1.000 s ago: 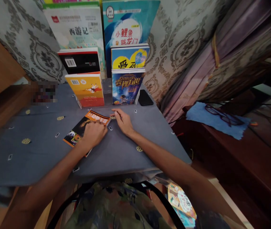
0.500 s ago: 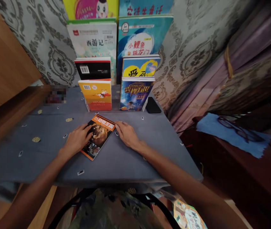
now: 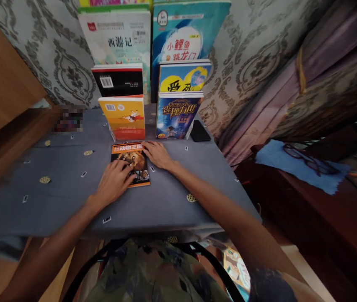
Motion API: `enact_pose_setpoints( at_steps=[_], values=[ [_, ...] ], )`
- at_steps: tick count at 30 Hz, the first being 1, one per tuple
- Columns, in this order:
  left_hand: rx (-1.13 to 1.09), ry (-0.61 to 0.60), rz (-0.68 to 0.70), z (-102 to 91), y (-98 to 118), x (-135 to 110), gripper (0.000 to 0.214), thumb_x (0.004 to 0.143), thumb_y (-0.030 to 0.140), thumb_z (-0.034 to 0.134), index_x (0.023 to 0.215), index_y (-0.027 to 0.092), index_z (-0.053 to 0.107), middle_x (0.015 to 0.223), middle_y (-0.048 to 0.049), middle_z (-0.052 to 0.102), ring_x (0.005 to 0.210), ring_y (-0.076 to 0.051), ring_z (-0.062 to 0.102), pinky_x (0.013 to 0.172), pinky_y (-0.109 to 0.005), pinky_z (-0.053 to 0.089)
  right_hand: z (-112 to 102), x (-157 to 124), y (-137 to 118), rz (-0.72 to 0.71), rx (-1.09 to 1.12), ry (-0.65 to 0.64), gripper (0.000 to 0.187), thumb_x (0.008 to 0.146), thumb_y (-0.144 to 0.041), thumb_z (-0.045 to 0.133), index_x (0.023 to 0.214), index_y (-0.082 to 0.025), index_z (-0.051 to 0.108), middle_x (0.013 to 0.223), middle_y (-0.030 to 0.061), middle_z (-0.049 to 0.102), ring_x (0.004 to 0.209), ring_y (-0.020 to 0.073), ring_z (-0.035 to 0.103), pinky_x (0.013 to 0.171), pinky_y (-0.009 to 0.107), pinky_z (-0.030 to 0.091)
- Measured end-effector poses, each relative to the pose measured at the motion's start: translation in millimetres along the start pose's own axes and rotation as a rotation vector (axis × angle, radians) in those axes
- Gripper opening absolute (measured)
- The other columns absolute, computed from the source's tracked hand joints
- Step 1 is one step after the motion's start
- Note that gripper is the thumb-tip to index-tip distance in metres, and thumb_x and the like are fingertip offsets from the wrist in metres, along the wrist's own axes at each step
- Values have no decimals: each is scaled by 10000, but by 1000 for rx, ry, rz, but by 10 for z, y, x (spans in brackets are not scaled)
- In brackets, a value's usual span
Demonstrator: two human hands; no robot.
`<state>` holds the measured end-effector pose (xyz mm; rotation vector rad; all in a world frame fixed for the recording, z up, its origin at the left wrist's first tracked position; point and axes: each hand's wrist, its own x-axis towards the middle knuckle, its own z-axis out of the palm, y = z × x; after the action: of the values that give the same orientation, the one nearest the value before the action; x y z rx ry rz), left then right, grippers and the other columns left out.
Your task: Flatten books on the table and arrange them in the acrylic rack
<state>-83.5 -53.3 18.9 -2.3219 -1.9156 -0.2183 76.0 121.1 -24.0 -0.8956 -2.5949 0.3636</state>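
Head view: I find the paperback book [image 3: 136, 159] lying flat on the grey tablecloth [image 3: 62, 201], cover up, just in front of the upright books [image 3: 125, 119]. Its thin rectangular cover is black, with an orange band and white Chinese lettering at the top, a lion's face mid-cover, smaller animal pictures below and an orange strip along the bottom edge. I record the left hand [image 3: 113, 180] laid over the lower left of the cover, fingers loosely spread, clasping nothing. The right hand [image 3: 157, 154] curves over the upper right corner; I cannot tell whether it pinches the edge. The tablecloth is matte fabric printed with yellow rounded motifs and small labels.
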Motion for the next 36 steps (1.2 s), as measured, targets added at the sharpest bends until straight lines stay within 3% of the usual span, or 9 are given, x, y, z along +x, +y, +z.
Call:
enact_pose_setpoints(
  at_steps=[2,4,9,18,28,36],
  values=[
    [-104,-11,152,18,73,-56,357,979,418,521,1244,214,646,1261,-117,629,1178,-277,562,1002,-438,473,18,-20,5,-23,-8,-3,399,1038,-261,384,1402,-156,510,1472,117,555,1403,287,423,1144,478,305],
    [-122,-23,207,35,125,-96,376,974,421,538,1285,227,621,1288,-112,629,1189,-268,567,1009,-437,480,19,-32,-3,-30,-18,-13,409,1030,-254,394,1402,-132,511,1499,132,524,1414,298,409,1151,482,294],
    [-82,-24,205,66,143,-95,297,1001,355,485,1194,215,665,1247,-106,683,1150,-241,619,1011,-411,498,-2,-73,-51,-25,-23,-4,404,1018,-233,401,1387,-132,531,1498,143,523,1409,296,416,1141,493,310],
    [-25,-11,270,85,121,-61,400,1049,364,339,1163,176,674,1200,-115,714,1116,-241,648,990,-412,506,-22,-352,-152,-45,164,48,375,982,-198,480,1333,-197,610,1342,90,659,1273,249,542,1092,434,393],
    [16,-50,257,1,132,-38,350,1043,319,367,1123,180,678,1127,-103,728,1044,-232,669,871,-358,542,-136,-768,-317,-39,528,117,315,976,-189,477,1197,-203,702,1025,55,769,1045,204,665,960,360,483],
    [37,-31,290,-29,123,-29,317,1031,250,385,1097,155,679,1088,-111,734,1016,-242,680,857,-378,554,-141,-918,-376,-43,625,185,264,972,-247,522,1134,-201,726,979,61,762,949,195,695,896,347,515]
  ],
)
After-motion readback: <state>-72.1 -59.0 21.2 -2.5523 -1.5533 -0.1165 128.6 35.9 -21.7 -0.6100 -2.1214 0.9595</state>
